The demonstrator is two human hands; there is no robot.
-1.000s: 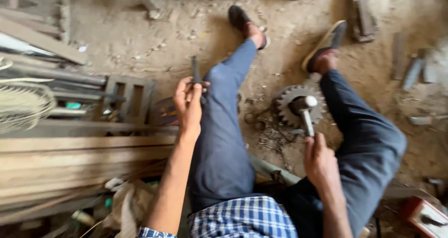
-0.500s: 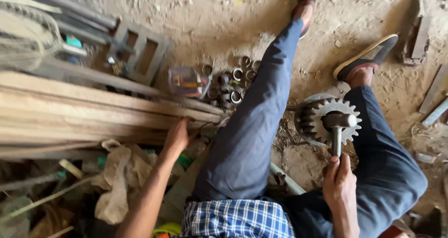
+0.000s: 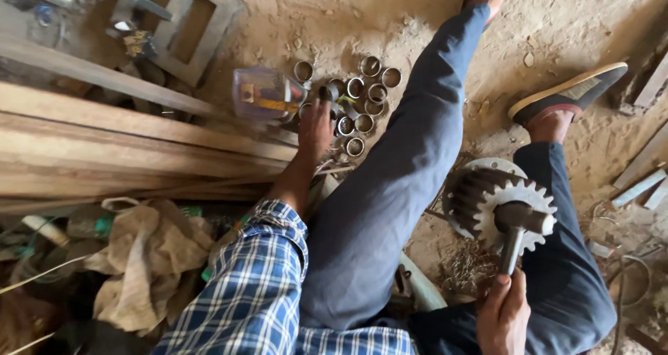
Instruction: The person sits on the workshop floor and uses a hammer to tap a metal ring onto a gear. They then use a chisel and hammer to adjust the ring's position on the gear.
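Person sits on a dirt floor (image 3: 334, 21), legs stretched out, viewed from above. Left hand (image 3: 314, 127) reaches far-left into a cluster of short metal rings (image 3: 362, 105) lying on the dirt beside the left leg — fingers spread over the near rings, touching them; whether one is actually pinched I cannot tell, the hand is motion-blurred. A darker ring or short tube sits at the fingertips.

Right hand (image 3: 502, 317) is clenched round the handle of a hammer (image 3: 518, 223), low right. The hammer head rests over, or hangs just above, the big toothed gear (image 3: 497, 202), which lies between the legs on a pale round plate — contact not clear.

Left of the rings: a clear plastic jar (image 3: 264, 94) on its side, touching the wooden planks (image 3: 125, 146) that run across the left. Far left, a grey metal frame (image 3: 188, 28). Near left, a crumpled cloth sack (image 3: 146, 257) among scraps. Sandal (image 3: 567, 94) on the right foot, far right.

Progress, as a judgement: gear is placed and the hammer is ready in hand, but nothing appears seated in the gear's centre as far as I can see — the hammer head covers it. Picking a ring looks like the step in hand; fitting and any striking look not yet done. Most rings lie loose in the pile.
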